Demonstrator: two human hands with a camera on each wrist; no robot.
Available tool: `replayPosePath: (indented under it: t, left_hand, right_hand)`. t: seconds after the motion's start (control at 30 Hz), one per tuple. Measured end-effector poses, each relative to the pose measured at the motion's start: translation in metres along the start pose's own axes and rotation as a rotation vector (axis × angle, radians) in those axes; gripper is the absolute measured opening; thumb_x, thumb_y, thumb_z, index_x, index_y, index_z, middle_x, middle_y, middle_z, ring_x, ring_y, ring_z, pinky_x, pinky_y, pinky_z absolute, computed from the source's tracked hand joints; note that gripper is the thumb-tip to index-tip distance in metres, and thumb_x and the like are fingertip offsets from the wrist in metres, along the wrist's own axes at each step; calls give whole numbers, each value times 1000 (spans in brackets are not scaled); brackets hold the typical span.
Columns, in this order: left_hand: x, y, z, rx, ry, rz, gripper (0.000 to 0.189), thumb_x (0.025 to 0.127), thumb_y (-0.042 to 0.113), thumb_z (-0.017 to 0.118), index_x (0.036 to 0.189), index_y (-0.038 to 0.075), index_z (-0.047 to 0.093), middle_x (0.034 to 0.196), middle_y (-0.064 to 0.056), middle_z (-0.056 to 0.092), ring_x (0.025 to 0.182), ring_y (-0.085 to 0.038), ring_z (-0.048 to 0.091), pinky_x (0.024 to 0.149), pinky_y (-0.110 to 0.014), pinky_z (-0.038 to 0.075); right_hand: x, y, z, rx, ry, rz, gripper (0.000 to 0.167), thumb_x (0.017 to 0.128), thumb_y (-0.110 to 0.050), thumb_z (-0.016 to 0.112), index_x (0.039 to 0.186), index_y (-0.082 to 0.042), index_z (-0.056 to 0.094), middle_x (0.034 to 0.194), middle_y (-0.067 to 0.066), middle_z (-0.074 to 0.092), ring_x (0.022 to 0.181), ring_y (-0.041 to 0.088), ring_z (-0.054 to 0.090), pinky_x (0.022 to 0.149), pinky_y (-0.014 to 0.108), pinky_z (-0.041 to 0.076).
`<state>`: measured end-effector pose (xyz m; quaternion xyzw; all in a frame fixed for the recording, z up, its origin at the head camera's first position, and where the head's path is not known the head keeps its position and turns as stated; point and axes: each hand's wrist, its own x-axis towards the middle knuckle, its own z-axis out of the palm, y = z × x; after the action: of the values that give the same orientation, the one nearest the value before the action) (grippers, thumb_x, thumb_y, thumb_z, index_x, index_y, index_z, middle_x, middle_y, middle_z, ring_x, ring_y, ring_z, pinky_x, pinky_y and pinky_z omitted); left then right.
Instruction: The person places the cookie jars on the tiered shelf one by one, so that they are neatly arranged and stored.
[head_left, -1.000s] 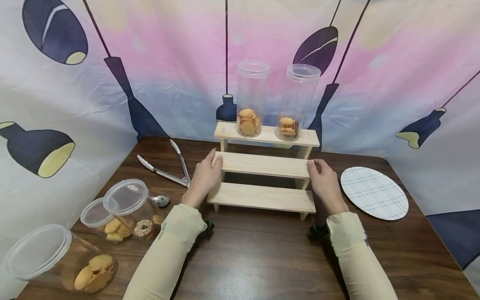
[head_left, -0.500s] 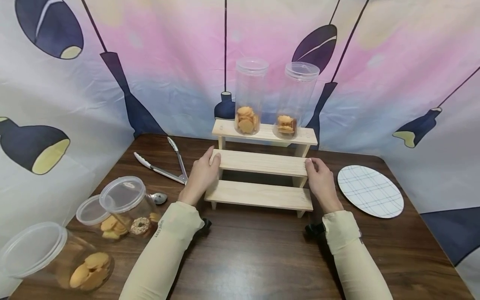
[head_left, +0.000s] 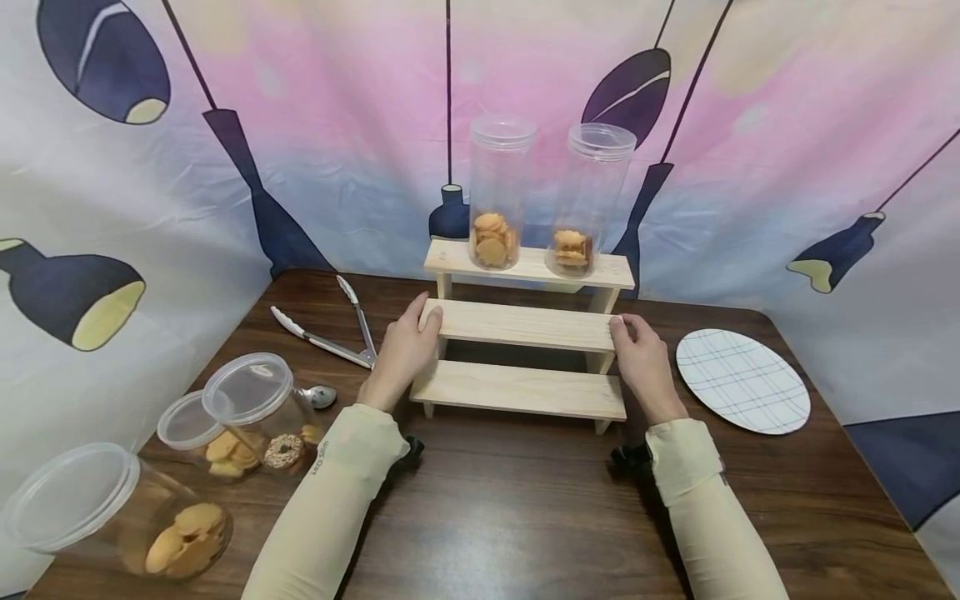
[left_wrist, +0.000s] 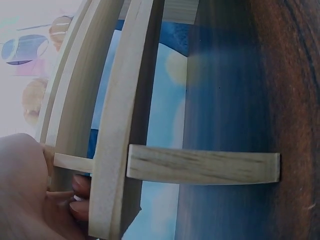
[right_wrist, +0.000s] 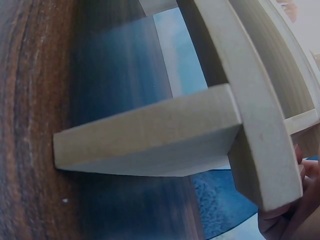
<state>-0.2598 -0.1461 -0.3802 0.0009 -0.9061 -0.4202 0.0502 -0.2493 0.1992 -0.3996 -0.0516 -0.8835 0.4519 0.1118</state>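
A pale wooden three-tier display stand (head_left: 517, 323) stands on the table in the middle of the head view. At the left end of its middle shelf, my left hand (head_left: 405, 346) grips the board, thumb on top. My right hand (head_left: 647, 358) holds the opposite end of the same shelf. Two tall clear jars, a left jar (head_left: 491, 187) and a right jar (head_left: 594, 196), stand on the top shelf with cookies at the bottom. In the left wrist view, fingertips (left_wrist: 80, 210) curl in behind the lowest shelf. The right wrist view shows a stand leg (right_wrist: 150, 130) meeting the tabletop.
Several lidded cookie jars, including a large jar (head_left: 112, 508), stand at the front left beside a spoon (head_left: 321, 397). Spread tongs (head_left: 330, 343) lie left of the stand. A checked oval plate (head_left: 742, 381) lies to the right. A printed cloth (head_left: 360, 125) hangs behind the table.
The head view has shifted slightly, moving the whole scene a little left and up. Both hands keep their hold on the middle shelf, and the stand shows no clear movement on the table.
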Motion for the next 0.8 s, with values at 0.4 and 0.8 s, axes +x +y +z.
replayPosePath:
  t: [0.4,0.8]
  left_hand:
    - [-10,9,-10,59,91,59,75,98,57,48,160,22,23,141,-20,45,128,-40,44,102,-58,39]
    - [-47,45,-48,225,67,140,77,95,53,56,158,20,29,152,-19,40,140,-41,35,111,-58,32]
  right_hand:
    - [2,1,-1,1,-13,-6,65,102,-59,36,142,-12,53,108,20,67,93,33,64,76,41,48]
    - [2,0,-5,-2,-37,5,69,101,-61,36,144,-10,51,124,23,63,103,38,63,84,51,50]
